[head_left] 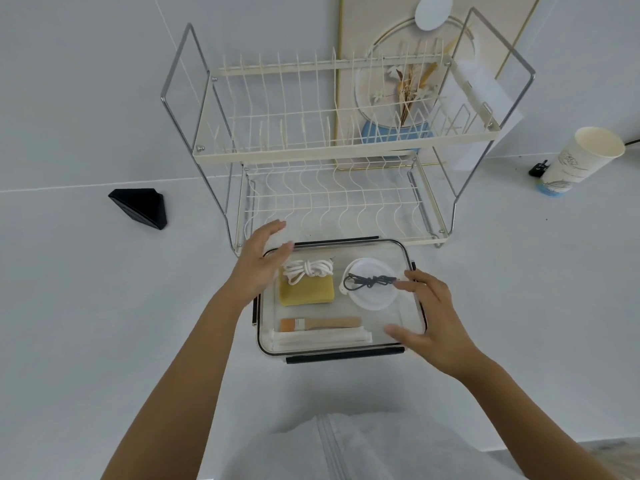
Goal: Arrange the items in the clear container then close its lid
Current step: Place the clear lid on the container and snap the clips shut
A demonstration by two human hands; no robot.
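The clear container [377, 244] sits on the white counter with its transparent lid lying on top. Through the lid I see a coiled white cable [308, 270] on a yellow sponge [306, 292], a black cable [369, 282] on a round white dish [375, 301], an orange-bristled brush [320, 323] and white wrapped sticks [322, 337]. My left hand [261, 263] hovers over the container's left end, fingers spread. My right hand [431, 320] rests at the right end, fingers apart on the lid. Black latches show along the lid's edges.
A two-tier cream dish rack [329, 157] stands just behind the container. A black wedge-shaped object [142, 207] lies at the left. A paper cup [581, 161] stands at the far right, next to a small black object [537, 169]. A framed picture leans behind the rack.
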